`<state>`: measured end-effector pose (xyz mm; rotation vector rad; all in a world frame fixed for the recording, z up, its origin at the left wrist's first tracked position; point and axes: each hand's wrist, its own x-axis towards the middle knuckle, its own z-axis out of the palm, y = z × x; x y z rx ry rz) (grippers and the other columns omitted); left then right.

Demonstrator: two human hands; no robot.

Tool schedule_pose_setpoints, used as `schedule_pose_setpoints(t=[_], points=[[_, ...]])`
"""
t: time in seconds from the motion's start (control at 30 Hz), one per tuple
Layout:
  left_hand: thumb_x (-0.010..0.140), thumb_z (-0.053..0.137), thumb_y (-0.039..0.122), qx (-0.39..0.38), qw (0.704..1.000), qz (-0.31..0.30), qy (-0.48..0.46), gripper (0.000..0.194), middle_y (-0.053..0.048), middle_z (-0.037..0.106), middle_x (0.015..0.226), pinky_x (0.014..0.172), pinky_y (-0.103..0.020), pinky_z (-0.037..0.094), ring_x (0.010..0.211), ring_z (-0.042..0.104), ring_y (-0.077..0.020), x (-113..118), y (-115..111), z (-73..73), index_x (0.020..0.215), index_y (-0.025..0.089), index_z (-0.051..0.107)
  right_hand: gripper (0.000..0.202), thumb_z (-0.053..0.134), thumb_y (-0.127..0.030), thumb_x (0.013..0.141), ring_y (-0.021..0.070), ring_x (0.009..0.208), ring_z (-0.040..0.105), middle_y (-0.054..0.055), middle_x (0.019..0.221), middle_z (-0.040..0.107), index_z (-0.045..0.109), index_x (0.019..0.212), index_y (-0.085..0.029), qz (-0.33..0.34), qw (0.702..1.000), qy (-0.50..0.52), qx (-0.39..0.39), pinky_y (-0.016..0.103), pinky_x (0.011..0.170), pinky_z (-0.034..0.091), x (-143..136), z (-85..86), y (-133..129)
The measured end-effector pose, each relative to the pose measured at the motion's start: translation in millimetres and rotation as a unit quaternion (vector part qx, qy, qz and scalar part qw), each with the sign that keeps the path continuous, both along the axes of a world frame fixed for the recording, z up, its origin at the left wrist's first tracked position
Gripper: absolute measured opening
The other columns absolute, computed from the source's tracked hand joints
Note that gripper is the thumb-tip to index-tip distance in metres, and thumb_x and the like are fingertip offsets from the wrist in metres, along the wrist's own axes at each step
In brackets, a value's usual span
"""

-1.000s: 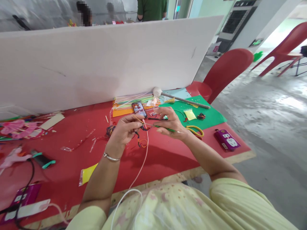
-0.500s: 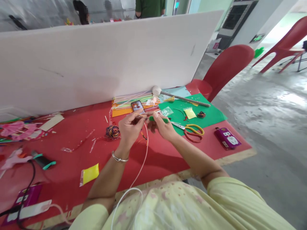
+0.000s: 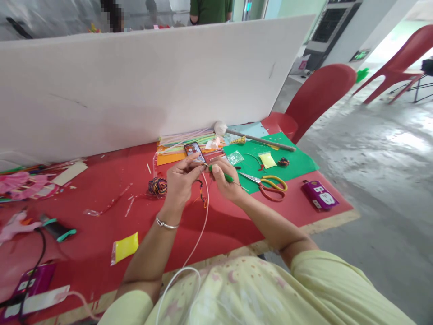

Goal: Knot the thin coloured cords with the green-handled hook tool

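Note:
My right hand [image 3: 226,180] is closed around a green-handled tool [image 3: 228,178], whose thin metal shaft sticks out toward the lower right. My left hand [image 3: 182,183] pinches a small thin piece at the tool's left end; its details are too small to make out. The fingertips of both hands nearly meet in front of a phone [image 3: 194,150] lying on the table. Below the hands hangs a pale cable [image 3: 206,212]. A ball of multicoloured yarn [image 3: 157,186] lies left of my left hand. Scissors [image 3: 270,185] with yellow and red handles lie to the right.
A white board [image 3: 135,90] stands behind the red table [image 3: 142,167]. Green paper [image 3: 297,162] holds a stick with a white ball [image 3: 220,128] and small packets. A purple power box [image 3: 320,195] sits at right; a pink glue gun [image 3: 16,227] and yellow packet [image 3: 125,248] are left.
The green tool has turned in my right hand, its shaft now tilting down to the right. My right hand has shifted slightly down and left. The view has moved a little.

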<state>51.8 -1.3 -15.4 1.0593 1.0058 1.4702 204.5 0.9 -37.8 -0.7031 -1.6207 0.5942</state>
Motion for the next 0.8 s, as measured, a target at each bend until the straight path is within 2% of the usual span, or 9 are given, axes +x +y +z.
schedule_pose_setpoints(t=[0.1,0.17,0.3,0.4,0.5,0.57,0.7,0.8], points=[[0.062,0.095,0.024,-0.013,0.999,-0.004,-0.036,0.041,0.000,0.074,0.074,0.052,-0.020,0.040,0.058,0.059,-0.0085,-0.2,1.0,-0.2,0.101,0.019,0.083,0.050,0.041,-0.056,0.111,0.0164,0.078,0.059,0.005,0.082,0.063,0.065,0.085,-0.020,-0.021,1.000,0.014,-0.016,0.033,0.079,0.051,-5.1,-4.9,-0.6],[0.061,0.095,0.022,-0.019,0.998,-0.008,-0.057,0.039,0.002,0.072,0.071,0.050,-0.018,0.037,0.055,0.054,-0.0060,-1.0,1.3,0.7,0.098,0.019,0.084,0.052,0.042,-0.060,0.109,0.0166,0.077,0.059,0.005,0.083,0.063,0.065,0.085,-0.021,-0.013,0.998,0.035,-0.041,0.033,0.078,0.051,-8.1,-11.3,0.2],[0.057,0.095,0.019,-0.063,0.992,-0.051,-0.094,0.037,0.004,0.065,0.065,0.047,-0.017,0.032,0.050,0.048,-0.0032,-5.8,1.3,5.7,0.092,0.018,0.084,0.056,0.039,-0.064,0.108,0.0142,0.069,0.056,0.004,0.088,0.061,0.068,0.088,-0.021,0.063,0.985,0.109,-0.115,0.030,0.064,0.048,-9.9,-24.0,3.9],[0.055,0.094,0.018,-0.096,0.988,-0.090,-0.087,0.039,0.004,0.063,0.062,0.045,-0.017,0.028,0.048,0.045,-0.0030,-13.0,1.8,10.3,0.093,0.018,0.084,0.061,0.039,-0.067,0.107,0.0129,0.068,0.054,0.006,0.096,0.062,0.069,0.086,-0.019,0.104,0.981,0.105,-0.126,0.029,0.059,0.046,-2.5,-26.5,7.9],[0.054,0.092,0.016,-0.107,0.984,-0.126,-0.070,0.040,0.004,0.060,0.060,0.045,-0.018,0.025,0.047,0.042,-0.0027,-22.1,3.1,13.1,0.094,0.017,0.086,0.067,0.040,-0.073,0.104,0.0149,0.076,0.057,0.010,0.107,0.062,0.072,0.082,-0.018,0.105,0.988,0.044,-0.106,0.029,0.062,0.049,11.9,-22.0,12.5],[0.055,0.091,0.016,-0.108,0.982,-0.143,-0.061,0.041,0.003,0.059,0.060,0.044,-0.018,0.024,0.047,0.040,-0.0024,-27.6,4.0,13.8,0.095,0.017,0.086,0.069,0.041,-0.074,0.103,0.0176,0.084,0.060,0.012,0.111,0.062,0.075,0.084,-0.017,0.103,0.992,0.009,-0.074,0.033,0.071,0.054,22.1,-17.1,15.4],[0.055,0.089,0.016,-0.118,0.977,-0.173,-0.048,0.041,0.003,0.058,0.059,0.044,-0.019,0.021,0.045,0.039,-0.0023,-33.5,4.9,14.3,0.096,0.017,0.087,0.060,0.049,-0.070,0.102,0.0230,0.104,0.062,0.011,0.111,0.061,0.079,0.095,-0.019,0.109,0.993,-0.041,0.033,0.041,0.090,0.057,37.8,-9.4,21.5],[0.056,0.087,0.017,-0.120,0.973,-0.191,-0.044,0.038,0.003,0.057,0.057,0.044,-0.020,0.022,0.045,0.038,-0.0028,-33.9,4.8,16.2,0.094,0.016,0.087,0.053,0.052,-0.065,0.103,0.0224,0.106,0.062,0.010,0.113,0.059,0.080,0.102,-0.021,0.123,0.984,-0.090,0.095,0.040,0.089,0.058,48.0,-6.8,27.2]])
